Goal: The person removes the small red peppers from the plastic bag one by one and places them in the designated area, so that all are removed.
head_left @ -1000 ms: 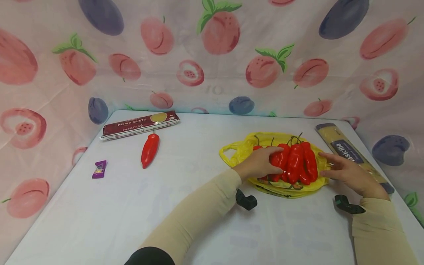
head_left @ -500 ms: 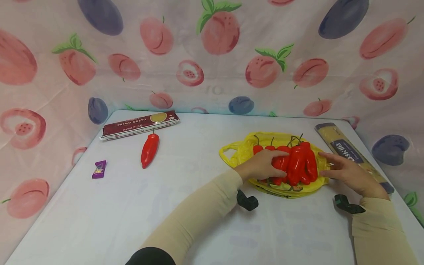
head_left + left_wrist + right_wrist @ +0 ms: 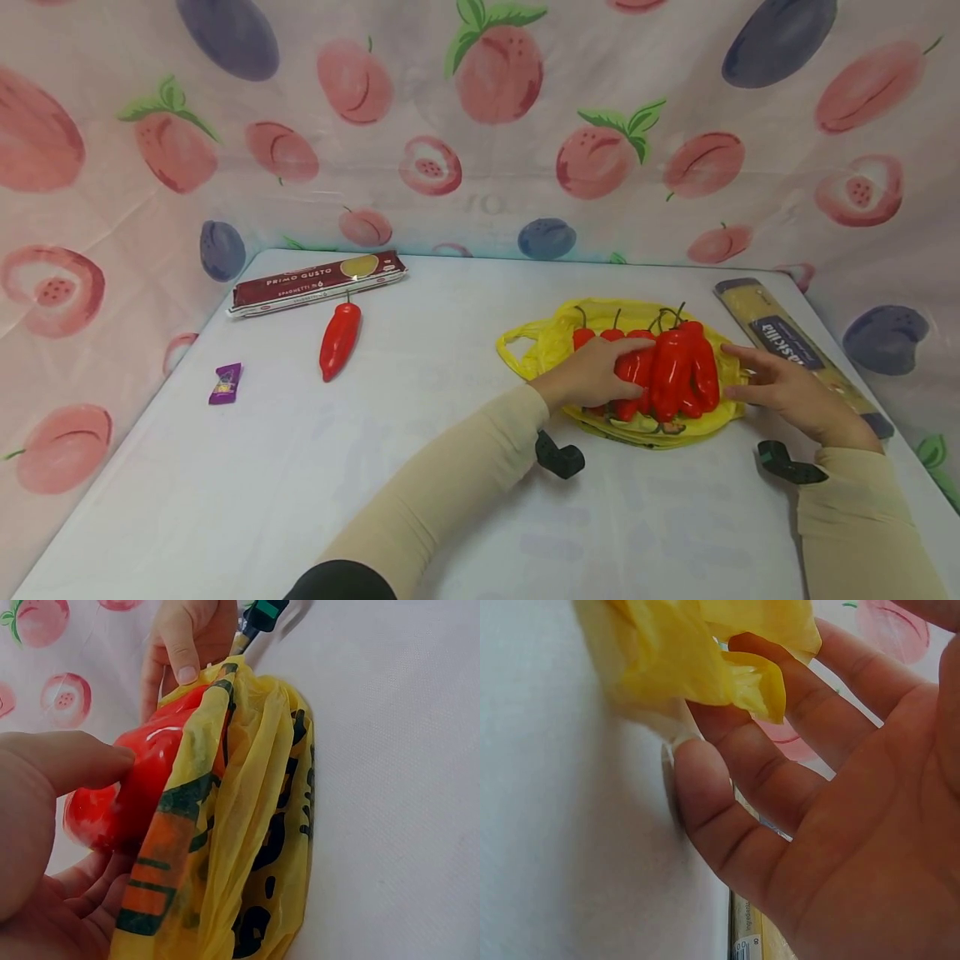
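Several red peppers point(image 3: 672, 367) lie bunched on a crumpled yellow plastic bag point(image 3: 547, 342) at the right of the table. The left hand point(image 3: 588, 372) reaches over the bag from its left side and grips peppers, its thumb on a red surface point(image 3: 146, 787) in the left wrist view; its other fingers are partly hidden behind them. At the bag's right edge is the right hand point(image 3: 806, 400), fingers spread and slightly bent. In the right wrist view its fingertips touch the yellow plastic point(image 3: 682, 660), with the palm point(image 3: 877, 840) holding nothing.
A single red pepper point(image 3: 341, 342) lies at the left, in front of a dark red spaghetti packet point(image 3: 318, 284). A small purple wrapped sweet point(image 3: 226, 384) is farther left. Another pasta packet point(image 3: 787, 337) lies at the right edge, partly behind the right hand. Fruit-patterned cloth point(image 3: 480, 200) hangs behind.
Over the last second the left hand's fingers have shifted slightly on the peppers, and the peppers beside them have moved a little. The right hand has stayed in place.
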`<move>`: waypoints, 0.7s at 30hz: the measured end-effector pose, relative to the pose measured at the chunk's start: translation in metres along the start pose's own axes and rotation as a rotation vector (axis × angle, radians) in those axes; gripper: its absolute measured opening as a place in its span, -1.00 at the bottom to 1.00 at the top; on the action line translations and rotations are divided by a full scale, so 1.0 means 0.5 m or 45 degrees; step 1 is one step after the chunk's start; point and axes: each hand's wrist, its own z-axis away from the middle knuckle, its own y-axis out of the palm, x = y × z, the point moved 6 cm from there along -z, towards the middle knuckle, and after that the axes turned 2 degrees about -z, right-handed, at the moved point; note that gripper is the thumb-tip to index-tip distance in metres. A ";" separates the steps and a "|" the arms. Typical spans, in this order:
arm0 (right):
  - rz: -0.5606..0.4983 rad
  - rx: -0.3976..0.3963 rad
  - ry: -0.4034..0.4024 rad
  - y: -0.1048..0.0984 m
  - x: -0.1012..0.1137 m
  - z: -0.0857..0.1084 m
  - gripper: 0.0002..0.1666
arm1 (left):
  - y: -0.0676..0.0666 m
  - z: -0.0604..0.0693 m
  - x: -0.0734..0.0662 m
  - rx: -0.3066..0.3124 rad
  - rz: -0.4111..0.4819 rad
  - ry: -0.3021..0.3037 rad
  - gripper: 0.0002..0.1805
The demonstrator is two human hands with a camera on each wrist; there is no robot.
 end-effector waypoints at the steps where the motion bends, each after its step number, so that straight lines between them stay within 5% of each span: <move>1: 0.001 0.000 -0.002 0.000 0.000 0.000 0.11 | 0.001 0.000 -0.001 0.010 -0.027 0.011 -0.29; 5: -0.006 0.002 -0.007 0.001 0.000 0.000 0.11 | 0.003 -0.001 -0.003 0.024 -0.063 0.019 -0.34; 21: 0.004 0.010 -0.019 0.000 0.003 -0.004 0.09 | 0.000 0.000 0.013 -0.094 0.164 -0.023 -0.35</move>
